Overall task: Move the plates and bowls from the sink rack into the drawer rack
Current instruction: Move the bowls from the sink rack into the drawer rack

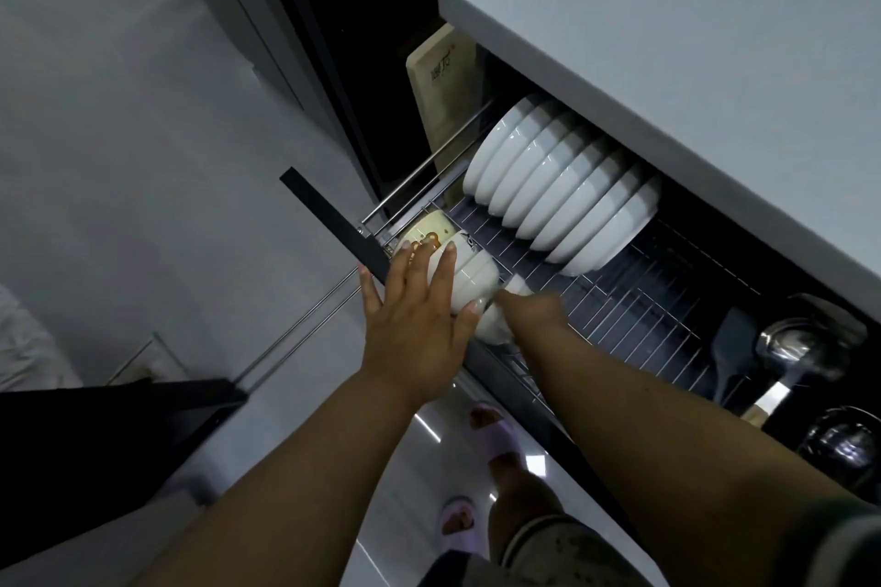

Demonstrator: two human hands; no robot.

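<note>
In the pulled-out drawer rack [619,300], plates [562,186] stand on edge at twelve o'clock so the wires hold them, while the left hand [419,300] lies spread on nested bowls [469,279] at nine o'clock, steadying them, and the right hand [529,307] grips a bowl's far side.

A: What hides the bowls [469,274] at the front of the drawer rack [634,300]?
B: The left hand [414,315] covers their near sides; the right hand [529,307] is blurred, its fingers lost behind a bowl.
A: And the plates [562,191] farther back in that rack?
B: The countertop [667,29] overhangs the last ones, and the ladle [786,348] at the rack's right end fades into shadow
</note>
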